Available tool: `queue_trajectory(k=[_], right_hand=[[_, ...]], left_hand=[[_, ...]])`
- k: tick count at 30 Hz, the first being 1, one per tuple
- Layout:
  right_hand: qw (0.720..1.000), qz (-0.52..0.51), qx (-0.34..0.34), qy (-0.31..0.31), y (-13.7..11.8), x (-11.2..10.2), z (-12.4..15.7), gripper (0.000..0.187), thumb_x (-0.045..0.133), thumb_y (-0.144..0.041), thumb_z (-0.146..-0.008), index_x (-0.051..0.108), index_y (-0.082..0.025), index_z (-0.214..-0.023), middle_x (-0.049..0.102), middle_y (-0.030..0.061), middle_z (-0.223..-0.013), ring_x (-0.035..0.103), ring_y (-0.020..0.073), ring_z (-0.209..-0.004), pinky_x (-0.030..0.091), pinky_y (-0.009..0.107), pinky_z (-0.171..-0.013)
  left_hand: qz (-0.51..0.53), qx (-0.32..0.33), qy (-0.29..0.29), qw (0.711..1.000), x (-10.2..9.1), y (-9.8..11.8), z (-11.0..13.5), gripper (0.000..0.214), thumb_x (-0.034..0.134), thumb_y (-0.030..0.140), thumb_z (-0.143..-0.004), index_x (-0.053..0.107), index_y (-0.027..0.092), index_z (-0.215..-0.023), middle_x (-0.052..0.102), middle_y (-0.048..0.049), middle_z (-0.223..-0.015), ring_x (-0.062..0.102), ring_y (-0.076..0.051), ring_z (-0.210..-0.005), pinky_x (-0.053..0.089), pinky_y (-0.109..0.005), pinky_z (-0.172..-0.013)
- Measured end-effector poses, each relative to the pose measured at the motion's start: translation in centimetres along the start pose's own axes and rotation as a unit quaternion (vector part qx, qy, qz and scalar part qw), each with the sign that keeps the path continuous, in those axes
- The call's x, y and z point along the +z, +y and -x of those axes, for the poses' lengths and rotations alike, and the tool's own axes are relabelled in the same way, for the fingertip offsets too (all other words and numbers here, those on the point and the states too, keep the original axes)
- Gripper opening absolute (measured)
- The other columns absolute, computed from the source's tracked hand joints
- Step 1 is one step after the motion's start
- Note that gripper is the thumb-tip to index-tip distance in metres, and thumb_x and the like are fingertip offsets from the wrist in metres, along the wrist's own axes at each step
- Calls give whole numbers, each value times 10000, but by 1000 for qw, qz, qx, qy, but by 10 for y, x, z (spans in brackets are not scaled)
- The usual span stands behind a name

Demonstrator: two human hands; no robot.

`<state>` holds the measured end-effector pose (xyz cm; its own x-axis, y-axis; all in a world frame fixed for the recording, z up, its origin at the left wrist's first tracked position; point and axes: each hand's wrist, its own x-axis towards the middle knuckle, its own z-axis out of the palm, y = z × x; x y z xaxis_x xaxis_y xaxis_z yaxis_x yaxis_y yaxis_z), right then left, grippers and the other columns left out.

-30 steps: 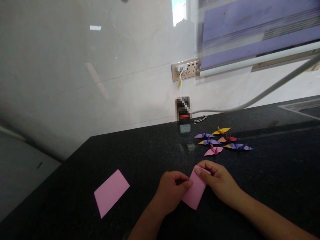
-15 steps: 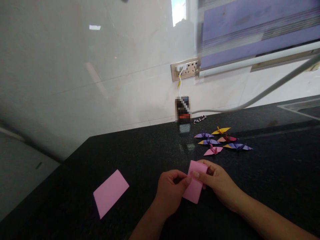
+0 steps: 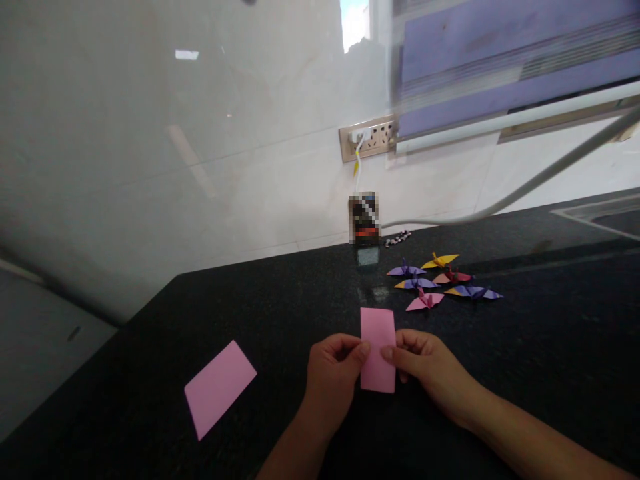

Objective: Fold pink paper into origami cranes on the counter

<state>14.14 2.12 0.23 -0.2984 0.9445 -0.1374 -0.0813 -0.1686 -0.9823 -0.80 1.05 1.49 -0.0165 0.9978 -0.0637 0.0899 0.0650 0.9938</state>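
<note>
A pink folded paper strip [image 3: 378, 347] stands upright between my hands, just above the black countertop [image 3: 280, 300]. My left hand [image 3: 334, 369] pinches its left edge with thumb and fingers closed. My right hand [image 3: 429, 370] pinches its right edge the same way. A second pink paper rectangle [image 3: 220, 387] lies flat on the counter to the left, apart from both hands.
Several finished paper cranes [image 3: 440, 282] in purple, yellow, pink and red sit beyond my right hand. A small dark box [image 3: 364, 218] leans at the wall under a power strip [image 3: 367, 139]. A white cable [image 3: 525, 183] runs along the back. The counter's left edge drops off.
The pink strip has turned from tilted to upright and risen a little. Both hands shifted their pinch to its side edges.
</note>
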Motion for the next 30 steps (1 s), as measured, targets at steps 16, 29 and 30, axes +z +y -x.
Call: queue_trajectory(k=[16, 29, 30], right_hand=[[999, -19, -21, 41, 3, -1, -1, 258, 528, -373, -732, 545, -151, -602, 463, -26, -542, 391, 87, -487, 304, 214, -469], [993, -102, 57, 3, 2, -5, 0, 235, 521, -370, -720, 508, -155, -626, 484, -43, -511, 411, 80, -440, 293, 207, -445], [994, -99, 56, 3, 1, -6, 0, 231, 516, -364, -720, 506, -155, -622, 483, -45, -509, 406, 78, -437, 287, 204, -442]], left_hand=[[31, -18, 10, 999, 4, -1, 0, 189, 604, 302, -666, 615, 114, -670, 621, -31, -622, 539, -126, -568, 419, -233, -549], [71, -35, -116, 990, 2, 5, 2, 153, 609, 259, -643, 601, 110, -674, 579, -17, -610, 501, -101, -554, 393, -224, -560], [75, -43, -120, 989, 3, 5, 2, 167, 593, 271, -659, 600, 108, -696, 569, -14, -604, 491, -95, -546, 386, -219, -552]])
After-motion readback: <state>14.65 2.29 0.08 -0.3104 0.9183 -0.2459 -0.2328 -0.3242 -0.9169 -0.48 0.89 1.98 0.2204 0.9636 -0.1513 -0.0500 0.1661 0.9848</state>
